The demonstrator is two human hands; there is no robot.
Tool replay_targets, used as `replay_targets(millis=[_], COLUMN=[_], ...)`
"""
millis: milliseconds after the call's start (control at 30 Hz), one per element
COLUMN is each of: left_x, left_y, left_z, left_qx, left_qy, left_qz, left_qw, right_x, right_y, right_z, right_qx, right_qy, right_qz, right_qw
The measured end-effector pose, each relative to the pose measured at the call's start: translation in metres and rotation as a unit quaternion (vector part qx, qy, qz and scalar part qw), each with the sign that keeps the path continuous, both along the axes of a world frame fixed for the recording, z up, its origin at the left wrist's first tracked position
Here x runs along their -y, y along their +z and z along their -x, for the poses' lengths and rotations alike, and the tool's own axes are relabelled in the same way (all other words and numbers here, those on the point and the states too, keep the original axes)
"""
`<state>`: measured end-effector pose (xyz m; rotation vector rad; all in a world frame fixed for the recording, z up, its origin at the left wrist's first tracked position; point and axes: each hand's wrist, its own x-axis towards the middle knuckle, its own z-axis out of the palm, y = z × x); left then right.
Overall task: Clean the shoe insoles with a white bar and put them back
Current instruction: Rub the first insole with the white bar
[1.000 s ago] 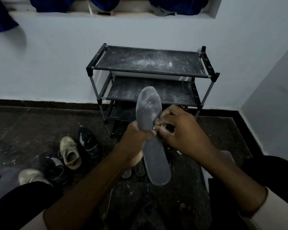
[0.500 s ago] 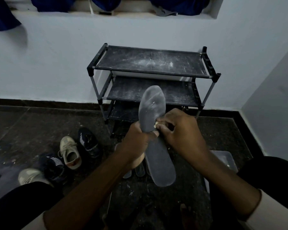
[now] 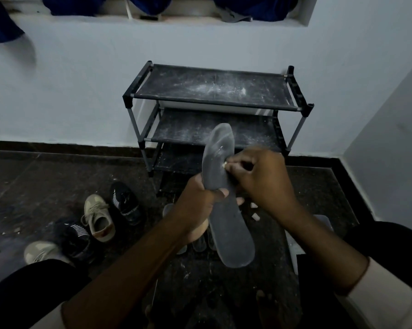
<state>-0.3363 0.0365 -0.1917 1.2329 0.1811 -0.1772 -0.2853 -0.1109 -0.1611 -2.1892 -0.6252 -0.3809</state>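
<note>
1. Grey, flat foam shoe insole (image 3: 232, 236) stands nearly upright in mid-air in front of the black three-tier metal shoe rack (image 3: 200, 86), toe end up. The left hand (image 3: 198, 205) grips it round the waist, with the thumb curled across its front face.
2. The right hand (image 3: 264, 179) curls its fingers into a pinch on a small white bar stub (image 3: 224, 165). The stub's tip touches the insole's right edge, just above the left thumb.
3. The step in hand looks like rubbing. Pale streaks show on the toe half, while the heel half looks plain and dark, so much of the surface probably remains.
4. The insole is thin and will likely flex, so brace it from behind, right under the spot being rubbed. Use short, overlapping strokes.
5. The band under the left thumb cannot be reached, so slide that grip along before calling this side finished.
6. The stub is tiny and may slip or crumble; white crumbs (image 3: 255, 216) on the dark stone floor suggest as much. Pinch it low and press moderately.
7. A beige lace-up sneaker (image 3: 98, 217) and a black sneaker with white stripes (image 3: 126, 203) lie on the floor to the left, well apart from the insole. Which shoe this insole belongs to cannot be told.
</note>
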Motion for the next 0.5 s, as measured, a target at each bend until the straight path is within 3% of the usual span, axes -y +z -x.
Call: replay_targets(millis=[100, 233, 367, 500], left_x=[-0.002, 0.0, -0.002, 0.001], left_y=[-0.001, 0.002, 0.0, 0.004], left_z=[0.0, 0.001, 0.001, 0.002], left_qx=[0.0, 0.004, 0.006, 0.009], left_qy=[0.001, -0.007, -0.004, -0.016], left_qz=[-0.022, 0.025, -0.014, 0.04], left_qw=[1.0, 1.0, 1.0, 0.999], right_x=[-0.007, 0.003, -0.007, 0.005], right_y=[-0.004, 0.003, 0.001, 0.01], right_z=[0.013, -0.008, 0.013, -0.01], right_qx=[-0.007, -0.007, -0.017, -0.035], right_qy=[0.041, -0.005, 0.042, -0.007], right_qz=[0.036, 0.003, 0.051, 0.007], right_qw=[0.998, 1.0, 0.998, 0.999])
